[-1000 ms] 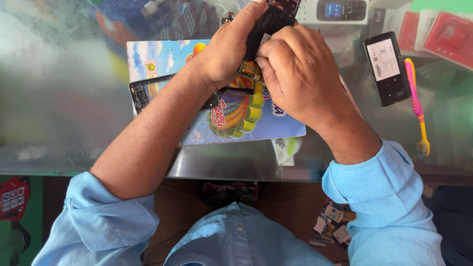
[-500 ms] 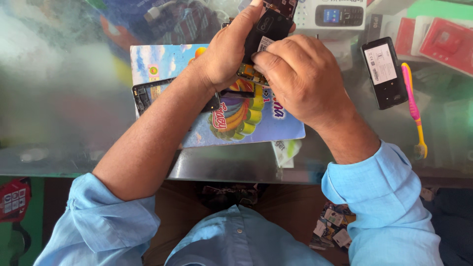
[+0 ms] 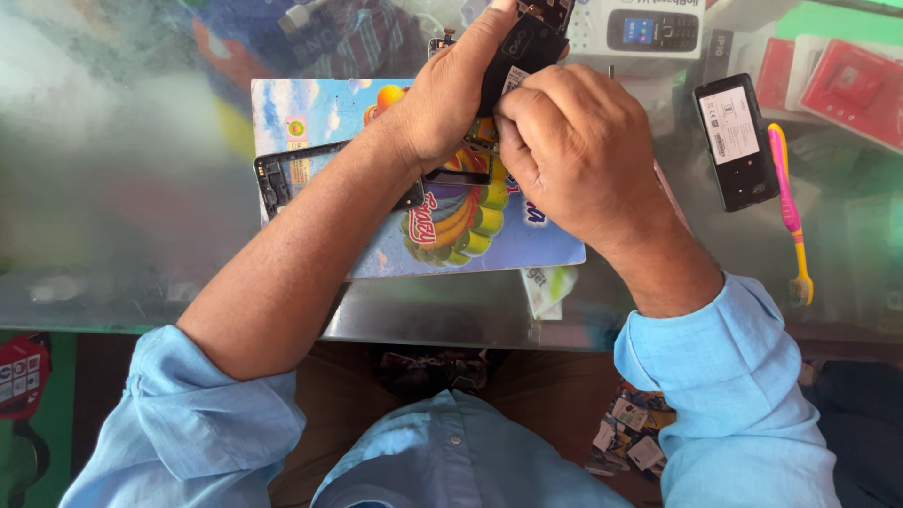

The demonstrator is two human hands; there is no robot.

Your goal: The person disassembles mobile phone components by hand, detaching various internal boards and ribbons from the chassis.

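across the glass worktop [image 3: 113, 188] a colourful picture board [image 3: 527, 235] is laid near the front edge, with a black phone frame [image 3: 282, 174] on its left side. near the back edge a small black phone part [image 3: 527, 47] is held up, gripped by the left hand [image 3: 451, 94] and pinched by the right hand [image 3: 574, 150]. it is judged light, thin and easily cracked, so it is best held by its side edges.

Bright, even daylight; hazy glare on the glass counter [image 3: 113, 141], edges soft.
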